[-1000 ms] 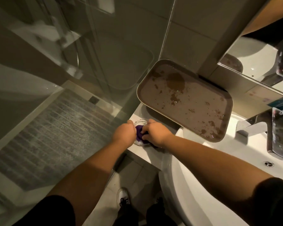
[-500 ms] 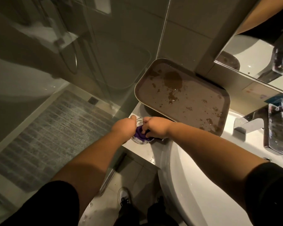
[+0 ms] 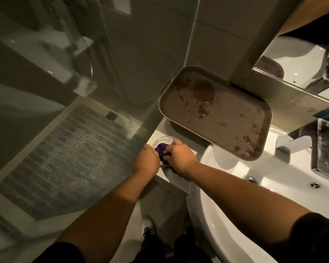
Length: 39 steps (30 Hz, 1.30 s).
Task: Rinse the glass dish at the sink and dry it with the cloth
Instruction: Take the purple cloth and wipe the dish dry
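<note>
A small round glass dish point(image 3: 162, 140) rests on the white counter ledge left of the sink basin point(image 3: 226, 179). A purple cloth point(image 3: 161, 149) is bunched inside the dish. My left hand point(image 3: 147, 159) is closed against the dish's near left rim and hides that side. My right hand point(image 3: 179, 155) presses on the cloth from the right, fingers curled over it. Only the far rim of the dish shows.
A wet brown tray point(image 3: 217, 114) lies propped behind the hands, partly over the basin. A chrome faucet point(image 3: 323, 149) stands at the right, a mirror point(image 3: 302, 59) above it. A glass shower panel point(image 3: 103, 73) borders the counter on the left.
The view shifted slightly. Both hands stay on the dish and cloth, with the right hand's fingers shifting a little over the cloth.
</note>
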Each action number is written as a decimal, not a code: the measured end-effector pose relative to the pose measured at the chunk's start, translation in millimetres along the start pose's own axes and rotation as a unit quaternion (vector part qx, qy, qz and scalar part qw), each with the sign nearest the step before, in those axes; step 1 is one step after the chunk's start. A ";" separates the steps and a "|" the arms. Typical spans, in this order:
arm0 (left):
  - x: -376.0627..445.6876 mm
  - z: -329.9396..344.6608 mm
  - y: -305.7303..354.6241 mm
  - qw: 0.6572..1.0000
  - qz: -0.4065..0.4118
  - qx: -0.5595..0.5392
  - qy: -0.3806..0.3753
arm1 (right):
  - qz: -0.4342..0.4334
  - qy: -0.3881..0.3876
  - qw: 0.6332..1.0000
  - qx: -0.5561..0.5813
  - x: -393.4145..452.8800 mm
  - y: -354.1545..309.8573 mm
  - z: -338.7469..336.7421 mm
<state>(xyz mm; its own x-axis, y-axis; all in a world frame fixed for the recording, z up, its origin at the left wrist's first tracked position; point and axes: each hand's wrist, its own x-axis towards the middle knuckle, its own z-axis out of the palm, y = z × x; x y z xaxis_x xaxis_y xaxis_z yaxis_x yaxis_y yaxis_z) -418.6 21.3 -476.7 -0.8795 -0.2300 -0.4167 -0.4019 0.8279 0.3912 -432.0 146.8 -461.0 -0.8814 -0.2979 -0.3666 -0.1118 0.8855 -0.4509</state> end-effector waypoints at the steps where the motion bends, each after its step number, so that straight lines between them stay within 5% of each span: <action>1: 4.0 -2.3 -0.9 1.000 0.009 0.002 -0.005 | -0.027 -0.031 0.999 -0.022 3.2 2.5 -8.1; 8: 38.4 -20.0 -1.1 0.974 0.168 0.147 -0.039 | -0.145 -0.162 0.965 -0.146 21.4 8.6 -50.0; 14: 33.4 -12.9 3.0 0.976 0.134 0.169 -0.018 | -0.102 -0.104 0.982 -0.122 18.1 8.5 -37.8; 22: 3.0 5.7 4.1 0.999 -0.018 -0.033 0.035 | 0.053 0.047 0.997 0.011 0.0 -12.0 9.4; 27: 7.7 -1.1 -3.2 0.998 -0.003 -0.069 0.013 | -0.036 -0.031 0.998 -0.040 9.3 1.1 -11.0; 32: 36.9 -21.1 0.0 0.990 0.121 0.062 -0.036 | -0.113 -0.157 0.973 -0.128 26.5 12.2 -48.1; 39: 41.9 -15.5 5.4 0.983 0.129 0.132 -0.026 | -0.130 -0.113 0.974 -0.150 20.0 12.5 -44.1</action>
<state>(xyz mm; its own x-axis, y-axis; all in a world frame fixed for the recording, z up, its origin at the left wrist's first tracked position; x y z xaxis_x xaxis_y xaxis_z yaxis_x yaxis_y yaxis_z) -461.5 8.2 -479.3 -0.9266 0.0250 -0.3753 -0.0818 0.9605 0.2660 -471.2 167.6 -438.1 -0.6861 -0.5665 -0.4565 -0.4763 0.8240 -0.3068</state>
